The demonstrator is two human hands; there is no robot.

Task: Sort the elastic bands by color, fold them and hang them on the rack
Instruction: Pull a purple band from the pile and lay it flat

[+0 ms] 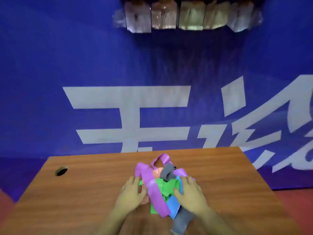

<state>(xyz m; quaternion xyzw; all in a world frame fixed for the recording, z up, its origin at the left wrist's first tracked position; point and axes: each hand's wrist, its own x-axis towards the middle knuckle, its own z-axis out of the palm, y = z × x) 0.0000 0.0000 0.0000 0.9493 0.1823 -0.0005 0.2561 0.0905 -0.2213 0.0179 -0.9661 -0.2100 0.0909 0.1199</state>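
Left hand and right hand rest flat on a tangled pile of elastic bands on the wooden table, one at each side of the pile, fingers relaxed and gripping nothing. A purple band crosses the pile, and a grey band trails from its near end. Left of the pile is a round hole in the table. Far beyond the pile, a blurred rack hangs on the blue wall.

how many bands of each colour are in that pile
The bands are tangled, so these are minimums.
purple band: 1
green band: 1
blue band: 1
grey band: 1
orange band: 1
total: at least 5
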